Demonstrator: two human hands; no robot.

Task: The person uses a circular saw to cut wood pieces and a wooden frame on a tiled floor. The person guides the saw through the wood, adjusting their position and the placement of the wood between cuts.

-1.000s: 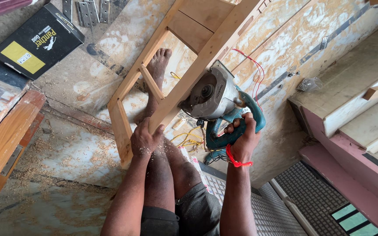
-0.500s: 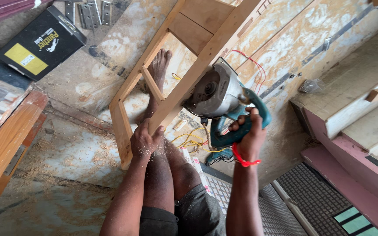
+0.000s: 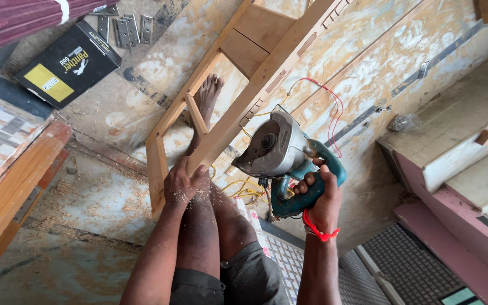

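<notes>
Sawdust covers the concrete floor [image 3: 86,197] — on it lies a pale wooden frame of long rails and crosspieces [image 3: 255,85]. Left hand [image 3: 183,183] clamps the near rail; right hand [image 3: 318,195] is wrapped around the teal-handled circular saw with grey guard [image 3: 280,155], touching that rail.

Bare dusty floor [image 3: 80,203] lies open at lower left. The wooden frame [image 3: 266,73], circular saw [image 3: 280,152] and yellow wires [image 3: 238,186] crowd the centre.
</notes>
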